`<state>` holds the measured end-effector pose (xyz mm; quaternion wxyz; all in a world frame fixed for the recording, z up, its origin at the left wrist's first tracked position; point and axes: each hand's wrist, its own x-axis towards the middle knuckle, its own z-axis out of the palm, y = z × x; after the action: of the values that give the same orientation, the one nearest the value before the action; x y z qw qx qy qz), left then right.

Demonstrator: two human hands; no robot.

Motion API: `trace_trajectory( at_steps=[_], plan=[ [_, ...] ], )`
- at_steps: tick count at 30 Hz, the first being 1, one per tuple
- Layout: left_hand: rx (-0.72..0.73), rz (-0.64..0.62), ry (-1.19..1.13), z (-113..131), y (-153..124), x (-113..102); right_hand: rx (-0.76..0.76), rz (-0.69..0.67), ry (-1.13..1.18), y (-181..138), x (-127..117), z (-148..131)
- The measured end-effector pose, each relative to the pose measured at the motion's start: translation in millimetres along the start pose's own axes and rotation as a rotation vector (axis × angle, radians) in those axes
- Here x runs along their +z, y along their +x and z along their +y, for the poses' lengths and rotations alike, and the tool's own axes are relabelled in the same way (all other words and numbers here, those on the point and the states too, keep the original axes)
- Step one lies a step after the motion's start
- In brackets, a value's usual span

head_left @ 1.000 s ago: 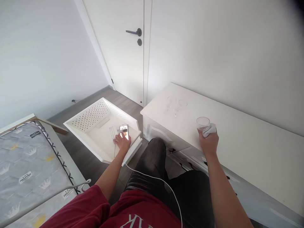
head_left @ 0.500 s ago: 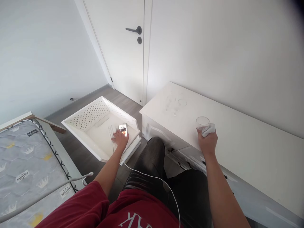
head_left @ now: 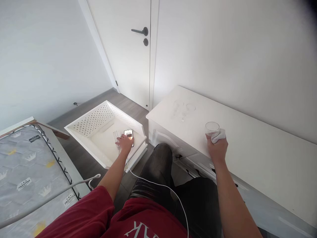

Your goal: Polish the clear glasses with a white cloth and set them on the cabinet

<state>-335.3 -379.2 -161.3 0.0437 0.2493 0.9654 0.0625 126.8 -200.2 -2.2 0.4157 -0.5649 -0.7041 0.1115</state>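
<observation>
A clear glass [head_left: 212, 127] with a round rim stands upright at the front edge of the white cabinet top, and my right hand [head_left: 218, 148] is closed around its lower part. Bunched in the same hand is a white cloth [head_left: 218, 135], pressed against the glass. My left hand [head_left: 125, 143] reaches down into a white tray-like unit [head_left: 99, 153] with perforated sides. Its fingers are spread over the lower part of a phone [head_left: 128, 133] with a lit screen. Beside those fingers lies a pale, slotted object [head_left: 116, 135], partly covered.
More clear glasses [head_left: 190, 107] stand farther back on the cabinet top [head_left: 247, 148]. A white cable [head_left: 158, 183] runs from the tray across my legs. At left are a mattress [head_left: 32, 165] and a grey flexible arm [head_left: 61, 191]. A closed door [head_left: 123, 49] is ahead.
My left hand has shifted slightly on the phone, showing more of its lower right edge. My right hand keeps the glass and cloth in nearly the same place.
</observation>
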Motion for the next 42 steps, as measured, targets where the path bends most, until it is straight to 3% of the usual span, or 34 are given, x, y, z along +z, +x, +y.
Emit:
trace_trajectory(
  at_steps=[9,26,42],
  plan=[
    [0.084,0.127,-0.049,-6,-29,19,0.006,0.000,0.003,0,0,-1],
    [0.156,0.047,-0.027,-8,-38,15,-0.009,0.013,-0.013,2,1,1],
    [0.089,0.070,-0.046,-7,-36,24,0.026,0.004,0.005,1,-1,-3]
  ],
)
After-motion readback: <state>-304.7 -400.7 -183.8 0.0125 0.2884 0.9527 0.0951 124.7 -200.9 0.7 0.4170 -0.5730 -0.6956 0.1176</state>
